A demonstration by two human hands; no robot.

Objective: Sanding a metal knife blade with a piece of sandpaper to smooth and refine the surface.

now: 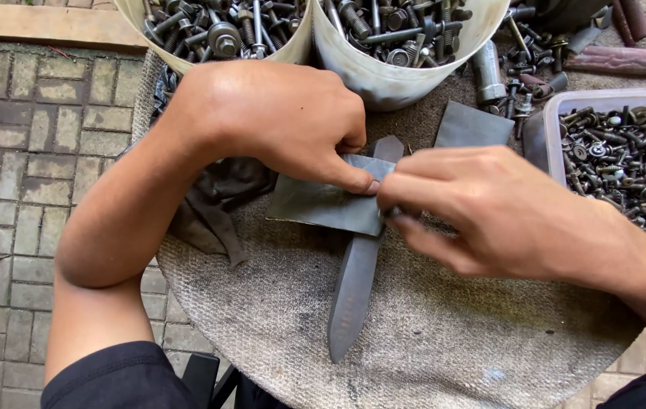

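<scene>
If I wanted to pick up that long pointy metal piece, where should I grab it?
Probably best by the blunt upper end of the long metal blade, coming from the side. The bottom end narrows to a point, so keep fingers off it. Right now the grey sheet, under the left hand and right hand, covers its middle.

No labels, signs or screens show. The only packages are containers of hardware: two round, off-white tubs, the left tub and the right tub, touching at the top centre of the frame, and a clear rectangular plastic box at the right edge, all holding dark bolts and nuts.
</scene>
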